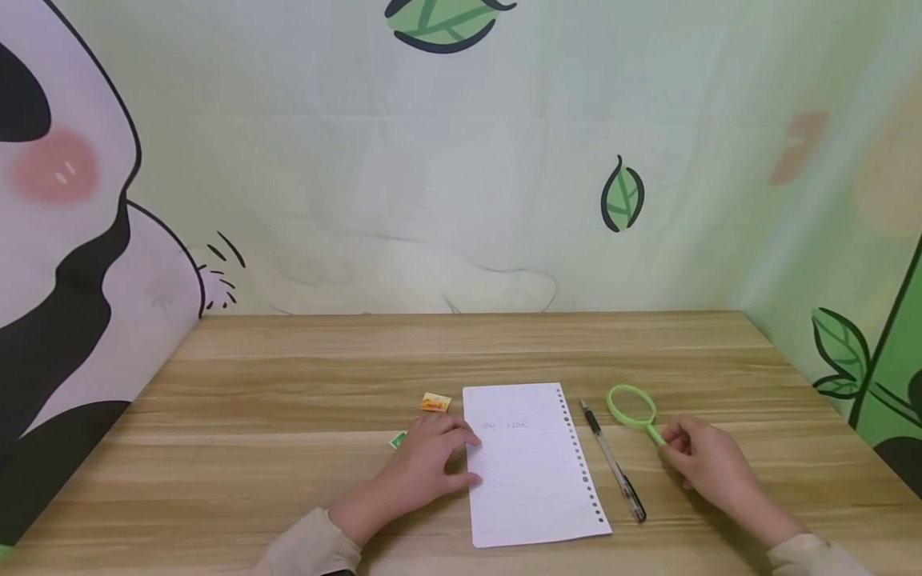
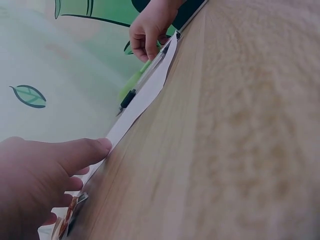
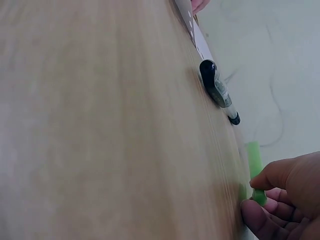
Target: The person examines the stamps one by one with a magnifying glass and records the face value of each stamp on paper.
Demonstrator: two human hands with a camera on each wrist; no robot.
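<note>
A white lined sheet of paper (image 1: 533, 480), punched along its right side, lies on the table with faint handwriting near its top. My left hand (image 1: 428, 460) rests at the paper's left edge, fingertips and thumb touching it. Just beyond that hand lies a small orange stamp-like piece (image 1: 435, 402), and a green one (image 1: 398, 439) is partly hidden beside the wrist side of the fingers. My right hand (image 1: 709, 462) pinches the handle of a green magnifying glass (image 1: 632, 406), as the right wrist view also shows. Between the paper and the magnifying glass lies a black-capped clear pen (image 1: 612, 462).
The wooden table (image 1: 288, 376) runs back to a light fabric backdrop (image 1: 346, 176) printed with leaves. On the left a panda figure is printed on the side wall (image 1: 166, 264).
</note>
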